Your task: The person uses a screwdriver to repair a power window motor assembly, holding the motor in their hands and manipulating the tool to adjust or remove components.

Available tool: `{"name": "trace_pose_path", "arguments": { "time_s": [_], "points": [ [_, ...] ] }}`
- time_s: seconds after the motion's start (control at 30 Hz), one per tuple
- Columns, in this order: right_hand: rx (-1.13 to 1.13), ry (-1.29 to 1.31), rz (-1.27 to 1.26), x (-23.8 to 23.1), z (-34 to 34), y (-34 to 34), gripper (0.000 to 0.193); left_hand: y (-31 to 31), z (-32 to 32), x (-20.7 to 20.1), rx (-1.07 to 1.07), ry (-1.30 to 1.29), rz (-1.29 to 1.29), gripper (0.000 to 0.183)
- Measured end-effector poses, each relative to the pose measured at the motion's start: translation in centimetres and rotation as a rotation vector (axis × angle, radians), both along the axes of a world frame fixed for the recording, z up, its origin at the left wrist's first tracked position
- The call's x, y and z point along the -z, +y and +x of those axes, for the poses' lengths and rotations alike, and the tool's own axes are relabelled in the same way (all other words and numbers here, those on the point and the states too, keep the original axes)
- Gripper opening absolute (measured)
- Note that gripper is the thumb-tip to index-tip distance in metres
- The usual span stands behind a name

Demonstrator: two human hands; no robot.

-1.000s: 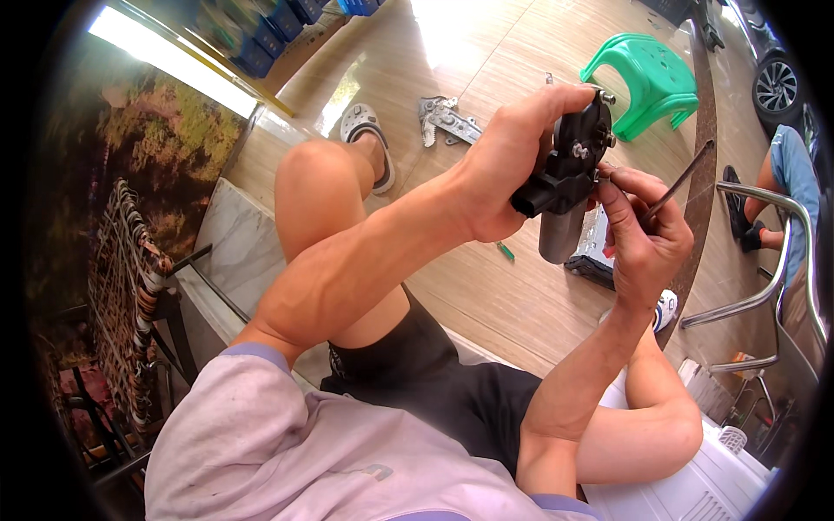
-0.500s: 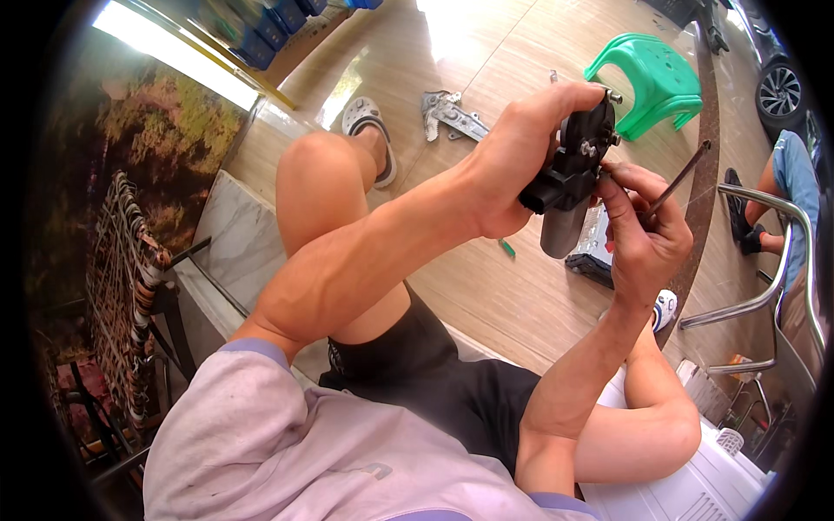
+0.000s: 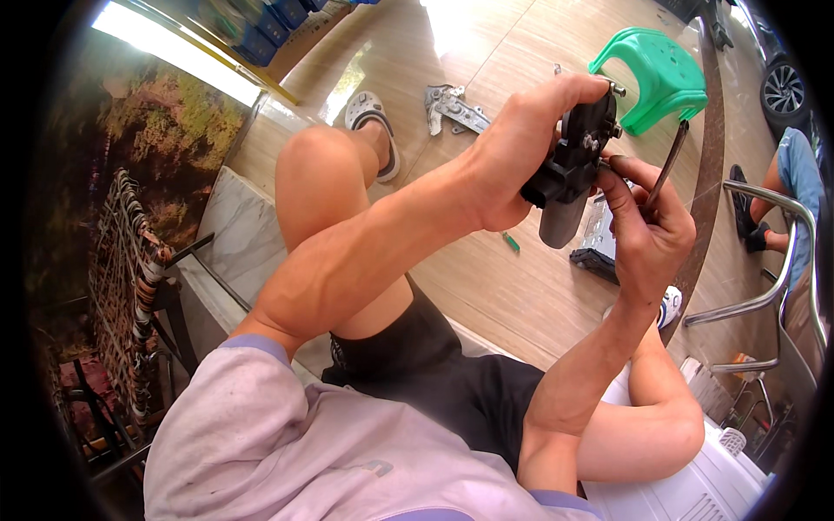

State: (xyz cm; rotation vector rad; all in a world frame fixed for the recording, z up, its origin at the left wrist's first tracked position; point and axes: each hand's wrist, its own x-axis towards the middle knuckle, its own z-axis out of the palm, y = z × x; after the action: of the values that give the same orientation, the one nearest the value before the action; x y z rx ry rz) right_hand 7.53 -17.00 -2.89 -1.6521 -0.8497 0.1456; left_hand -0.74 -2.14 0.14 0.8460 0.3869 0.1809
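My left hand (image 3: pixel 521 130) is wrapped round a small electric motor (image 3: pixel 560 224) with a black gear housing (image 3: pixel 580 148) and a silver cylindrical body, held up before me. The thumb side of that hand lies along the housing's top edge, and metal studs stick out on its right face. My right hand (image 3: pixel 650 247) is closed, its thumb and forefinger pinched at the housing's right side; what lies between those fingertips is too small to make out. A thin dark metal rod tool (image 3: pixel 669 169) is held in the same hand and points up and right.
A silver metal bracket (image 3: pixel 456 108) lies on the tiled floor beyond my left arm. Farther right stands a green plastic stool (image 3: pixel 656 78). Below the motor are a box-like silver and black unit (image 3: pixel 598 243) and a small green piece (image 3: pixel 511 242). Another person's leg (image 3: pixel 764 204) shows beside a metal-framed chair (image 3: pixel 764 304).
The rod tool has swung to a steeper angle in my right hand. My left hand keeps its hold on the motor, and the view has shifted slightly.
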Motion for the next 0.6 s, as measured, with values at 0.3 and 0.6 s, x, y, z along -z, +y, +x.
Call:
{"name": "trace_pose_path", "arguments": {
  "time_s": [0.3,0.6],
  "points": [
    [-0.045,0.159,0.061,0.15,0.07,-0.02,0.02,-0.2,-0.03,0.23,0.028,-0.003,0.034,0.043],
    [-0.053,0.181,0.02,0.09,0.03,0.2,0.02,-0.19,0.03,0.69,0.024,-0.002,0.082,0.045]
  ]
}}
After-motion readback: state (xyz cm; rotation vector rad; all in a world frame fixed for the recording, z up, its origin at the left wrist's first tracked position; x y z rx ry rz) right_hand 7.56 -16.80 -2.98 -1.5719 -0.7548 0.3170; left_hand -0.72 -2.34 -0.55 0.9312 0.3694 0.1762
